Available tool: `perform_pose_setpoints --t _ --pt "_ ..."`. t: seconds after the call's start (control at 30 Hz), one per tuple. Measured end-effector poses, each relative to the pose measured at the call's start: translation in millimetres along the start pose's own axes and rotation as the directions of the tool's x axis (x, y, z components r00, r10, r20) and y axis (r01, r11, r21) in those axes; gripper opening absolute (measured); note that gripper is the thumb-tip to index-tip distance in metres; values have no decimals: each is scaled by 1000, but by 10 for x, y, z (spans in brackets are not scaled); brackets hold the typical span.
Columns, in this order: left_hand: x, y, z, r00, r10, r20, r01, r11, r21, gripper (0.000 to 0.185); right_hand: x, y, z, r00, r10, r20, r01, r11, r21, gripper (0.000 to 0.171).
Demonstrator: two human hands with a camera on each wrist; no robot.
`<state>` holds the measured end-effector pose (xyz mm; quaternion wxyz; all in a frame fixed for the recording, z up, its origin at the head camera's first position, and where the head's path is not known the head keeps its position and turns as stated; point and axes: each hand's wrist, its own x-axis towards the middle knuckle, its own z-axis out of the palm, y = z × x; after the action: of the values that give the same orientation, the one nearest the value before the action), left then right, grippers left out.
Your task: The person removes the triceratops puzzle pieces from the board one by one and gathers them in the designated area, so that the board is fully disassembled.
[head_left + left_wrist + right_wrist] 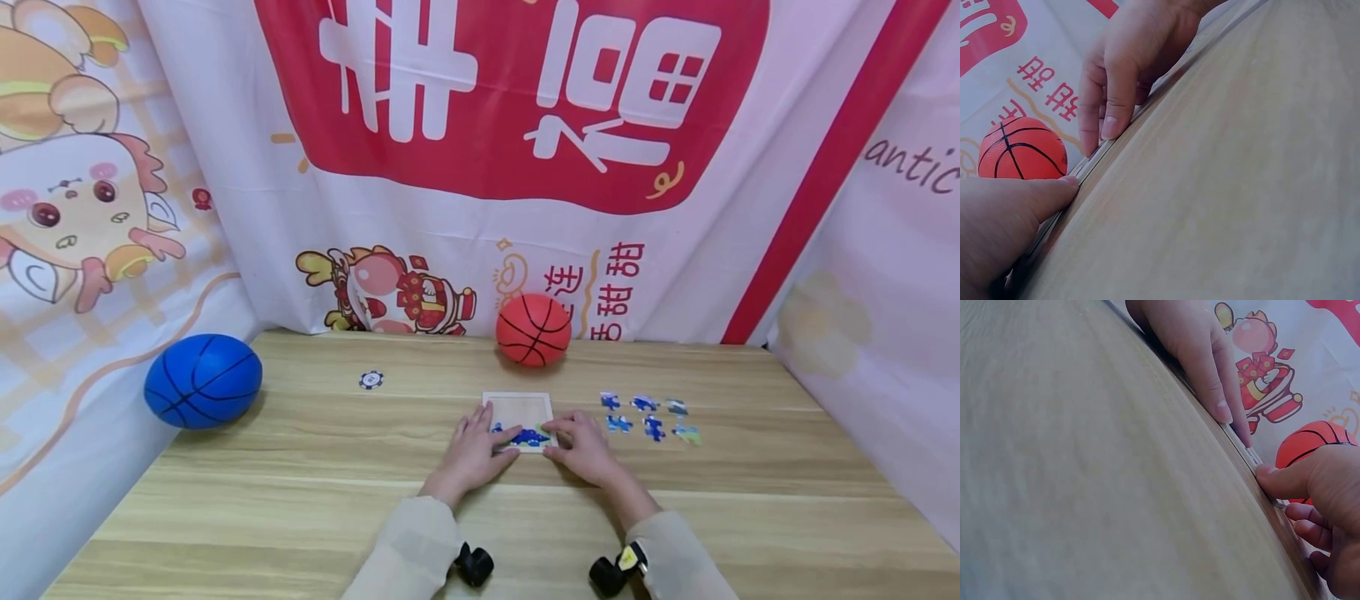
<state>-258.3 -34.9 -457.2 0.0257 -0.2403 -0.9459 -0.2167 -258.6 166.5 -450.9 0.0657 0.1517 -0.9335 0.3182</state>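
Note:
A small white-rimmed jigsaw tray (517, 395) lies on the table, with blue puzzle pieces (531, 437) along its near side. My left hand (472, 450) rests at the tray's left side, one finger reaching over the pieces and the thumb by the near edge. At the near right corner, my right hand (585, 450) grips the tray's rim between thumb and index finger, its other fingers curled. Seen edge-on in the right wrist view, the tray (1244, 456) is mostly hidden by the hands. Several loose puzzle pieces (654, 428) lie in two rows to the right.
Behind the tray, a red mini basketball (533, 330) sits near the back curtain (480, 233). Over at the left edge is a blue ball (203, 382). A round poker chip (371, 380) lies on the wooden table (300, 508) at the back left.

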Motion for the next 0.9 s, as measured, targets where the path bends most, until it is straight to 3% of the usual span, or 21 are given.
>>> perform_pose_setpoints --t 0.5,0.77,0.9 --pt "16 3 15 1000 -23 9 23 1000 -6 41 -3 -28 53 999 -2 -40 2 1000 19 28" --pt "10 9 5 1000 -26 12 26 999 -20 41 5 -23 75 998 52 -47 -40 975 219 31" --pt "11 3 0 1000 -27 13 28 999 -25 41 22 -13 77 996 86 -20 -79 965 249 32"
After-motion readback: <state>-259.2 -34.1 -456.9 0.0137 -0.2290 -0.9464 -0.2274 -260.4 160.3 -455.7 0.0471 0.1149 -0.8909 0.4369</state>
